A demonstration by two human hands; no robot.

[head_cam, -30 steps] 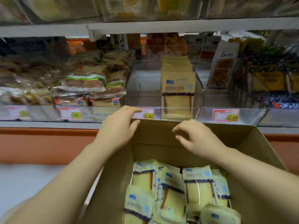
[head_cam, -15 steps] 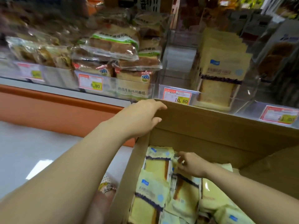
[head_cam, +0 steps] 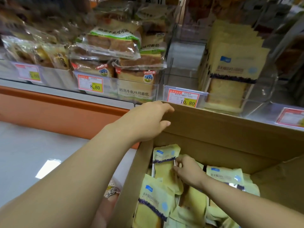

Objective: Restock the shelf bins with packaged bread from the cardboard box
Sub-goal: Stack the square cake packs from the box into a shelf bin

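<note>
A: so where's the bread pack (head_cam: 164, 168) sitting right now?

B: it's leaning in the far left corner of the cardboard box (head_cam: 230, 124). Pale yellow wrapper with a purple band across it, lying on top of a pile of other packs (head_cam: 154, 206) just like it. The right hand (head_cam: 187, 171) is reaching down into the box from the right. Its fingers (head_cam: 179, 160) are curling onto the pack's right edge just by the band and pinching it, looks like.

A: and the other hand?

B: the left hand (head_cam: 148, 120) is coming in from the lower left with the forearm stretched out long, and it's gripping the box's far left corner. The fingers are hooking over the top edge and the thumb is pressing on the inner face of the wall.

A: what's behind the box?

B: the shelf, right up close. Straight behind, a clear shelf bin (head_cam: 256, 104) is holding a row of yellow packs (head_cam: 233, 66) standing on end, with a 10.80 price tag (head_cam: 184, 98) on its front. The next bin to the left is holding stacked toast loaves (head_cam: 113, 41) in clear bags behind an 8.80 tag (head_cam: 91, 83). Below that there's an orange strip (head_cam: 57, 109), then pale floor (head_cam: 32, 153).
</note>
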